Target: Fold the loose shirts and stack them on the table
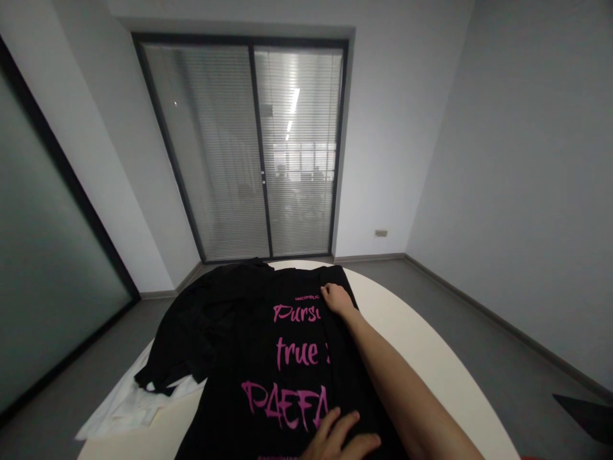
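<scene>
A black T-shirt (249,345) with pink lettering lies spread on a round white table (431,345). Its right side is folded inward, which cuts the words off along the fold. My right hand (336,298) reaches across to the far end of that fold and rests on the fabric with its fingers laid down. Near the table's front edge, my left hand (341,438) lies flat on the shirt by the lowest line of lettering, fingers spread. Neither hand holds anything.
A white garment (129,402) sticks out from under the shirt at the table's left edge. Glass doors with blinds (258,153) stand behind the table. Grey floor surrounds it. A dark object (589,415) shows at the lower right.
</scene>
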`<action>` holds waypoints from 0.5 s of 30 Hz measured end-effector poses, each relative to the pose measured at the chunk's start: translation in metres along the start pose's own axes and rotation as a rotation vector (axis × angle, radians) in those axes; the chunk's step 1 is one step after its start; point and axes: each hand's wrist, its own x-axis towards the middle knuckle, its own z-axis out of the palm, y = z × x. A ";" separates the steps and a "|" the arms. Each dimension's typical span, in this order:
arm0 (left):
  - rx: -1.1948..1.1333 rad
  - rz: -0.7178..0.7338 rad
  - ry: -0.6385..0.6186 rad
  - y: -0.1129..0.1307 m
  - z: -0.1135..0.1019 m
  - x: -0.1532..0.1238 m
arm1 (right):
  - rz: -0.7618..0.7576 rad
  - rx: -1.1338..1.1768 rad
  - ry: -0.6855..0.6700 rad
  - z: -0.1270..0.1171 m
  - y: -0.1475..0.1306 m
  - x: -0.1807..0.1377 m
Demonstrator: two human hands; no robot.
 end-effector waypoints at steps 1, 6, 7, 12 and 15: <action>-0.014 -0.006 -0.013 0.000 -0.001 -0.001 | -0.007 -0.001 0.008 -0.003 0.004 -0.001; -0.043 0.094 -0.054 -0.003 -0.021 0.000 | 0.150 -0.072 0.086 -0.019 0.035 -0.016; -0.042 0.163 -0.048 -0.005 -0.029 0.001 | 0.194 -0.083 0.079 -0.022 0.042 -0.020; -0.067 0.459 -0.032 -0.007 -0.071 0.011 | 0.237 -0.057 -0.057 -0.034 0.072 -0.038; -0.219 0.500 -0.149 0.003 -0.082 0.014 | 0.182 -0.023 -0.116 -0.037 0.080 -0.050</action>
